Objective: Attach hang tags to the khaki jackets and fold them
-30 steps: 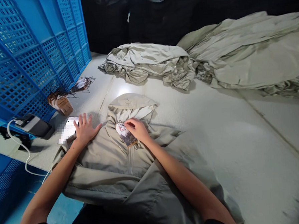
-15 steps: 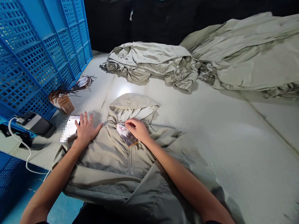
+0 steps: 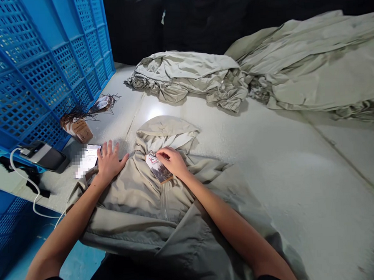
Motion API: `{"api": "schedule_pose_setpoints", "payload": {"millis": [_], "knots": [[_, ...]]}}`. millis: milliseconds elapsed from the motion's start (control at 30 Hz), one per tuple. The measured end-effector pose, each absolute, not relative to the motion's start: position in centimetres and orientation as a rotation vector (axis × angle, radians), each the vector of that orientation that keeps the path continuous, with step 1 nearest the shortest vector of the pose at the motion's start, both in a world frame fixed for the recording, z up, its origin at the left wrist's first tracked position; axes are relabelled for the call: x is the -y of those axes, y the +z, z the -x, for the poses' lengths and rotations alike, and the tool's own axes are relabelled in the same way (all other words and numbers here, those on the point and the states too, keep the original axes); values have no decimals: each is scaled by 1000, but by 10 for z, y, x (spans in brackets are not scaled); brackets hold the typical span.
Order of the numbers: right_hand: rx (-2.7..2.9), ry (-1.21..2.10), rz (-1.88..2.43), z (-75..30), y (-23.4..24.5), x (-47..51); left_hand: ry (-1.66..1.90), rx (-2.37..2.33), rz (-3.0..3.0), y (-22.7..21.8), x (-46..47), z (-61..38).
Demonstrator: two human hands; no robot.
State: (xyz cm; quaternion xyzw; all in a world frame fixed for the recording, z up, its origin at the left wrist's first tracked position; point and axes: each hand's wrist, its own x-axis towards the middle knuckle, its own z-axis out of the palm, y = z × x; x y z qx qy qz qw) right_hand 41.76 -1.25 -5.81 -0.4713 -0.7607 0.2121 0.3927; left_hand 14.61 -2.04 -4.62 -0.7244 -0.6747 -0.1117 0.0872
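Note:
A khaki hooded jacket (image 3: 130, 197) lies spread in front of me, its hood away from me and its zip running toward me. On its chest rests a hang tag (image 3: 159, 168) with a mountain-and-trees picture and a dark string. My right hand (image 3: 173, 161) is closed, thumb and fingers pinched at the tag's upper edge beside the string; the exact grip is partly hidden. My left hand (image 3: 109, 161) lies flat with fingers spread, at the jacket's left shoulder. Just left of it is a phone (image 3: 89, 157) with a lit screen.
Bundles of brown and white hang tags (image 3: 81, 131) with dark strings lie by a tall blue crate (image 3: 44, 51). A black-and-grey device (image 3: 45, 155) with a white cable sits at the table's left edge. More khaki garments (image 3: 190, 75) lie along the back of the white table (image 3: 301, 171).
My left hand has shifted slightly right, its fingers moving off the phone's edge. The right hand and the tag look the same.

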Motion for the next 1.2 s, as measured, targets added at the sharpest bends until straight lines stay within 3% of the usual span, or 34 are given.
{"api": "schedule_pose_setpoints", "payload": {"millis": [400,833,1200], "knots": [[1959,531,1217,-418,-55,12,-654,1483,2766,-47,17,-157],[2100,343,1259,-430,-60,7,-352,1485,2852,-58,6,-168],[2191,69,1290,-474,-71,-49,-246,1467,2883,-62,-70,-196]]}}
